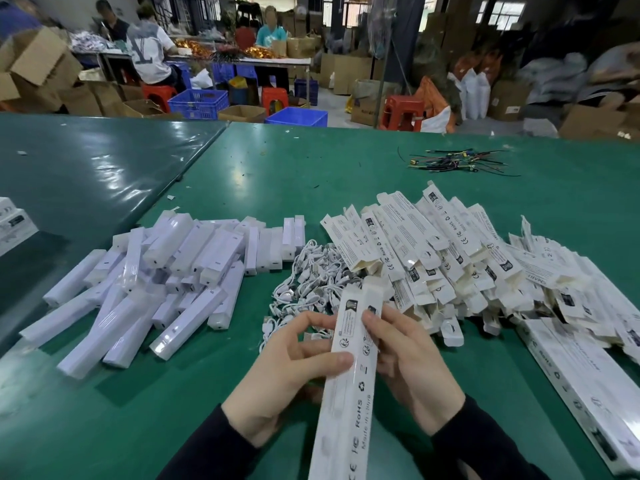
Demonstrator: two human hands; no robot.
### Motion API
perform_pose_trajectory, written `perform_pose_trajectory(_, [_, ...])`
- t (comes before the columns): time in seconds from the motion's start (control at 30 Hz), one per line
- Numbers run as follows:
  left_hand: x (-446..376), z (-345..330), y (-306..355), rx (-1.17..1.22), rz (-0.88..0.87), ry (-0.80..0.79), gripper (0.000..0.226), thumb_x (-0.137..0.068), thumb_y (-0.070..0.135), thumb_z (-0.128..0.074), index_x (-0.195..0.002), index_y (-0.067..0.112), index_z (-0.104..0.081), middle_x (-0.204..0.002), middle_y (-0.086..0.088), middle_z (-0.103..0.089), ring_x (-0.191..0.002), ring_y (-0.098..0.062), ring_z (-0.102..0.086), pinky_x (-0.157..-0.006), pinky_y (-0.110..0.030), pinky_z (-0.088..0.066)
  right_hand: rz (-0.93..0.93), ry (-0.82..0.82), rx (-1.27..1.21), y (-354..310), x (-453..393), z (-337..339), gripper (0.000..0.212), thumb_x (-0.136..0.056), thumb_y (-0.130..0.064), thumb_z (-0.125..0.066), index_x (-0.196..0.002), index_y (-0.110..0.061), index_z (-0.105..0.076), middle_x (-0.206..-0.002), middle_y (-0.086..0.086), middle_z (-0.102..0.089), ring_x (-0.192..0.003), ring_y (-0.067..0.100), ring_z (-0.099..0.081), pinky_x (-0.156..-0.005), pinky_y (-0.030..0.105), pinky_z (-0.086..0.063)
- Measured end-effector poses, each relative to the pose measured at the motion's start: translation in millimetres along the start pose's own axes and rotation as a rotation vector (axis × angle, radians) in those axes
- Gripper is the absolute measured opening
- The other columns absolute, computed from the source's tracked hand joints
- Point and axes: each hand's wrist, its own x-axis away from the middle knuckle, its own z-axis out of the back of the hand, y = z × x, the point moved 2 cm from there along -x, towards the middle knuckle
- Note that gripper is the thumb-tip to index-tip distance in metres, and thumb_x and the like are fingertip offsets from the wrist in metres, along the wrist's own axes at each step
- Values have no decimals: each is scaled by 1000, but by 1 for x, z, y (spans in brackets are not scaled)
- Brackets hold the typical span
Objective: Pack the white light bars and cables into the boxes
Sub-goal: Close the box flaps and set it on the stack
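Both hands grasp one long white box (349,368) at six o'clock, left hand (287,372) thumb across its face, right hand (408,362) fingers curled at its edge. On the green table (311,161), light bars (156,278) lie at nine, cables (308,282) centre, boxes (450,258) at three. Workers sit among cartons (34,71) at twelve.
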Motion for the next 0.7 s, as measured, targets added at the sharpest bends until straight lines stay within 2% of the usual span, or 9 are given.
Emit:
perform_pose_trajectory(0.07, [-1, 0, -3, -36, -28, 37, 55, -67, 10, -79, -115, 7, -50, -99, -19, -74, -76, -31, -71, -64, -38, -57, 16, 18, 38, 3, 0, -2, 29, -82, -29, -62, -106, -19, -74, -106, 11, -74, -87, 20, -71, -71, 30, -58])
perform_pose_trajectory(0.17, [-4, -1, -11, -133, -127, 185, 56, -66, 11, -82, -115, 21, -58, -88, -15, -73, -63, -24, -66, -59, -30, -52, 106, 93, 193, 6, 0, -1, 31, -85, -28, -62, -115, -21, -69, -111, 4, -73, -100, 23, -70, -86, 38, -57])
perform_pose_trajectory(0.23, [-6, -1, -14, -162, -170, 219, 53, -74, 12, -82, -120, 29, -62, -91, -13, -73, -69, -22, -68, -63, -30, -53, 120, 126, 270, 7, -2, 1, 28, -92, -19, -60, -119, -22, -67, -110, 1, -74, -102, 23, -69, -92, 44, -55])
perform_pose_trajectory(0.3, [-6, 0, -14, -95, -161, 194, 40, -82, 14, -73, -120, 24, -67, -96, -10, -75, -80, -19, -71, -62, -30, -56, 107, 147, 289, 9, -3, 2, 26, -99, -14, -52, -118, -22, -68, -110, -2, -74, -105, 20, -68, -93, 40, -54])
perform_pose_trajectory(0.4, [-6, -1, -12, 47, -130, 147, 36, -75, 15, -70, -111, 20, -74, -98, -12, -75, -81, -17, -72, -56, -25, -56, 128, 158, 276, 10, -3, 1, 30, -102, -12, -45, -113, -27, -69, -111, -9, -73, -106, 8, -67, -88, 21, -52])
perform_pose_trajectory(0.47, [-5, -2, -12, 82, -127, 125, 41, -71, 13, -73, -111, 17, -73, -94, -16, -74, -74, -20, -71, -55, -27, -57, 124, 140, 269, 12, -3, -1, 30, -102, -14, -44, -115, -26, -69, -108, -9, -74, -101, 4, -68, -80, 16, -52])
perform_pose_trajectory(0.53, [-6, -4, -13, 67, -125, 122, 53, -67, 11, -76, -118, 15, -65, -92, -20, -72, -70, -26, -70, -57, -31, -58, 99, 114, 259, 17, -2, -4, 30, -103, -16, -43, -120, -23, -66, -104, -3, -76, -96, 8, -70, -75, 17, -53])
perform_pose_trajectory(0.6, [-6, -5, -14, 41, -136, 146, 63, -66, 10, -77, -125, 18, -57, -94, -23, -71, -71, -30, -69, -59, -34, -59, 91, 110, 217, 19, 0, -8, 31, -103, -17, -42, -122, -22, -65, -105, 5, -75, -98, 15, -70, -78, 25, -55])
perform_pose_trajectory(0.7, [-6, -5, -13, 30, -179, 155, 77, -70, 8, -80, -135, 34, -49, -96, -20, -70, -74, -31, -69, -62, -39, -59, 154, 95, 193, 16, 4, -8, 31, -101, -24, -42, -125, -26, -62, -106, 2, -75, -97, 14, -71, -73, 23, -56])
